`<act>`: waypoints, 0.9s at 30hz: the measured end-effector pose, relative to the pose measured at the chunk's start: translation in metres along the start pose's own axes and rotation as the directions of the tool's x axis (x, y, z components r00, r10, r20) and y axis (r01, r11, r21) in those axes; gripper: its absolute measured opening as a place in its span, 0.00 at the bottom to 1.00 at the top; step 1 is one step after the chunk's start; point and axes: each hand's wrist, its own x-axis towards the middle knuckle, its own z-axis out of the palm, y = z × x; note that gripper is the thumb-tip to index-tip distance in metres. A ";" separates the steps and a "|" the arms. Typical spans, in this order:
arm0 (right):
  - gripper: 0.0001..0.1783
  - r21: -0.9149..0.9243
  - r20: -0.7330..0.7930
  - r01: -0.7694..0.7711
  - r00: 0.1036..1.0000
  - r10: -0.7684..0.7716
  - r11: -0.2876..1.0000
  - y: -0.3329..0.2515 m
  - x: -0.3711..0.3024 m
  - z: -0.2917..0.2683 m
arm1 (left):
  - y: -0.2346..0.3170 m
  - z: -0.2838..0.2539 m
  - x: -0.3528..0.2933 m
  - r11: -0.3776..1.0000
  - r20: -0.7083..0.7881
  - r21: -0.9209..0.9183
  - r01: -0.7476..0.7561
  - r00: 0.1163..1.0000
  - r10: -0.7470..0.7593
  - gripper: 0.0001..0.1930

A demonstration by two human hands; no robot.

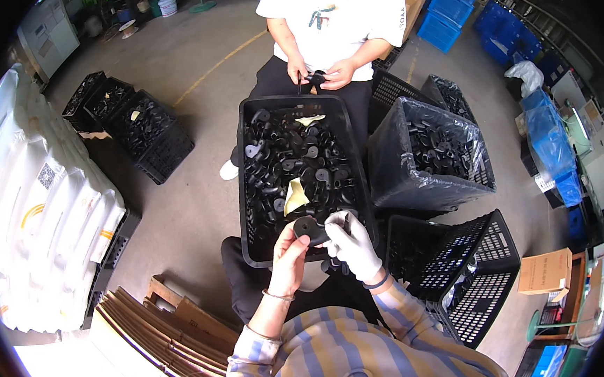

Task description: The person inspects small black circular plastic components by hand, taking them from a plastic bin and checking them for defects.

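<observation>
My bare left hand (287, 259) grips a black plastic part (307, 229) with a round, disc-like end and a small hole in its middle. My right hand (354, 248), in a white glove, is closed beside it, its fingertips close to the part's right end. Between the gloved fingers shows a thin dark tool (347, 220), too small to name. Both hands are over the near end of a black crate (244, 199) heaped with similar black parts (279, 165). A yellowish paper scrap (294, 197) lies on the heap.
Across the crate sits a co-worker (332, 18) with a black part in their hands. A lined bin (391, 161) of parts stands to the right, a tilted black basket (486, 273) nearer. Left are stacked crates (167, 159), white sacks (51, 206) and cardboard sheets (159, 352).
</observation>
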 end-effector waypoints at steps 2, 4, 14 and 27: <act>0.05 -0.057 -0.016 0.051 0.999 -0.052 0.997 0.000 -0.001 0.004 | 0.000 -0.004 0.000 0.999 0.087 -0.028 -0.017 0.996 0.019 0.17; 0.05 -0.115 -0.029 0.102 0.994 -0.106 0.988 0.000 -0.002 0.004 | 0.002 -0.005 -0.003 0.999 0.055 -0.008 -0.044 0.998 0.045 0.19; 0.16 -0.175 0.042 0.203 0.979 -0.199 0.963 0.014 -0.008 0.003 | 0.002 0.004 0.001 0.933 0.122 0.285 -0.219 0.974 0.191 0.24; 0.17 -0.285 0.094 0.310 0.951 -0.295 0.907 0.023 -0.007 0.007 | -0.002 0.013 -0.001 0.629 0.043 0.689 -0.360 0.886 0.461 0.02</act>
